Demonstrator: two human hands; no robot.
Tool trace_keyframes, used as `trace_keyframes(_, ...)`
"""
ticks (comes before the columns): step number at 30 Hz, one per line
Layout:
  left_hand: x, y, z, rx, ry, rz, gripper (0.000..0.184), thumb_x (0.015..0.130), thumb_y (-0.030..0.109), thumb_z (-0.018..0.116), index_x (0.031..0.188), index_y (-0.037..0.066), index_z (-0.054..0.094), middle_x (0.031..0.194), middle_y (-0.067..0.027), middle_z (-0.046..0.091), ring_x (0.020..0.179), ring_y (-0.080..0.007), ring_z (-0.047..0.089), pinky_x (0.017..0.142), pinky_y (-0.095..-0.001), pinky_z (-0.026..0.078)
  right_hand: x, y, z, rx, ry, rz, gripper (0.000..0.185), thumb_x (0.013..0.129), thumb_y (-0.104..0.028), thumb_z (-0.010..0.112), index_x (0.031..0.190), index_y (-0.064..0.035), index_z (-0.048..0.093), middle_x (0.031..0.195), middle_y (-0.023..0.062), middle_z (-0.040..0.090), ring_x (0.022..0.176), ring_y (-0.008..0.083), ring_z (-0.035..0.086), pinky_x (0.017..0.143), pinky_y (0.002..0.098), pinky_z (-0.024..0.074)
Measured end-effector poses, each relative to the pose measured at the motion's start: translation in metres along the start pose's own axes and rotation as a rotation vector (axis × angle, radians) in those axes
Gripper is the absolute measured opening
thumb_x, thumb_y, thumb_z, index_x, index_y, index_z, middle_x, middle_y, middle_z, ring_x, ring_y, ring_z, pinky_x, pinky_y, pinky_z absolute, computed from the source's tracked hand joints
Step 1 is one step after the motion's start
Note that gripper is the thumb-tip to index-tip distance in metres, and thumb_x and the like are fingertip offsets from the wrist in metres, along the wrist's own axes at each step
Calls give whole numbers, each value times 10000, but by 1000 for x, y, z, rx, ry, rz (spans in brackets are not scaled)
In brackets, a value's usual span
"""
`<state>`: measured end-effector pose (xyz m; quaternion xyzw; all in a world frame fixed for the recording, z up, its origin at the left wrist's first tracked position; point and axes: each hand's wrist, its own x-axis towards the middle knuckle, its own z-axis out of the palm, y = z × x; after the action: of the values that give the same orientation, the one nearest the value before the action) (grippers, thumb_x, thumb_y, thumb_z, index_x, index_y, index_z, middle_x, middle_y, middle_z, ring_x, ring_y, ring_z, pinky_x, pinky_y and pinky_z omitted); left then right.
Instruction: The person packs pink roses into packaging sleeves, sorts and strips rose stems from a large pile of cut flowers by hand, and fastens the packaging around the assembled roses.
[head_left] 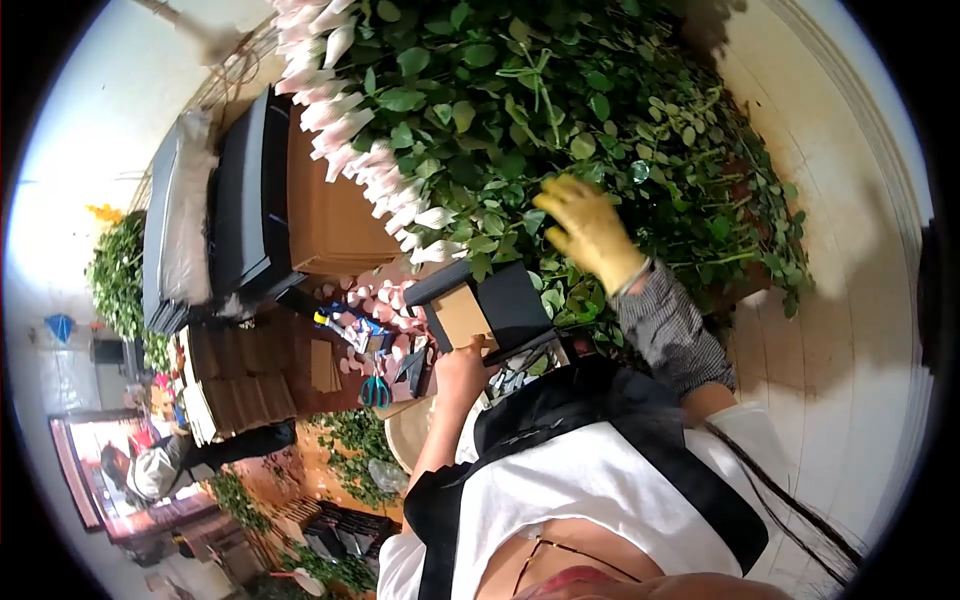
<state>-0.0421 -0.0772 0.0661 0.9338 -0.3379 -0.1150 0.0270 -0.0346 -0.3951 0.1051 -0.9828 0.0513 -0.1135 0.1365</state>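
My left hand (463, 374), bare, is closed on the near edge of a piece of brown cardboard (459, 318). The cardboard lies against black sheets or a black wrapper (512, 305), and how they are joined I cannot tell. My right hand (592, 237), in a yellow glove with a checked sleeve above it, is open with fingers apart. It hovers over or touches the leaves of a big pile of leafy rose stems (520, 130). Pale pink blooms in white net sleeves (345, 125) line the pile's left side.
Scissors with teal handles (375, 391) lie on the table by scattered pink petals (385, 303). Black boards (245, 190) and a brown carton (330, 205) stand at the left. Stacked cardboard (240, 375) sits below them. Another person (155, 468) is in the background.
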Motion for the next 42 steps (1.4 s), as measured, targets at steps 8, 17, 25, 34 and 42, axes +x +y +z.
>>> trace_keyframes(8, -2, 1, -4, -48, 1, -40, 485, 687, 410, 863, 1031, 125, 673, 678, -76, 696, 641, -279, 714, 590, -384, 561, 32, 28, -35, -96, 437, -230, 228, 816, -48, 659, 1029, -122, 697, 1407, 84, 562, 1366, 296, 448, 1114, 444, 387)
trace_keyframes(17, 10, -66, 4, -1189, -324, -82, 511, 981, 482, 537, 1211, 38, 642, 1111, -115, 686, 1064, -238, 647, 941, -383, 493, -70, -23, -74, -61, -232, -465, 330, 933, -116, 516, 1219, -207, 653, 1288, 38, 634, 851, 235, 666, 734, 337, 518)
trace_keyframes(25, 11, -56, 9, -695, -105, 218, 282, 817, 157, 795, 1061, 33, 726, 1082, -152, 628, 1022, -336, 635, 878, -399, 515, -138, 12, 54, -211, -590, -198, 538, 839, -110, 630, 1372, -124, 560, 1498, 96, 491, 1316, 282, 514, 1084, 451, 413)
trace_keyframes(34, 8, -47, 9, -706, -55, 117, 286, 801, 148, 805, 1050, 22, 741, 1004, -130, 643, 929, -318, 660, 826, -387, 521, 33, 50, -8, -191, 185, -180, 465, 833, -134, 700, 1290, -121, 615, 1303, 92, 639, 1287, 277, 542, 1105, 440, 401)
trace_keyframes(42, 6, -51, 16, -723, -12, 137, 173, 904, 101, 697, 1032, -13, 723, 1009, -165, 641, 930, -332, 659, 820, -376, 519, 49, 48, -48, -239, 463, -118, 349, 823, -43, 668, 1139, -190, 683, 1287, 88, 660, 1246, 244, 587, 1124, 418, 409)
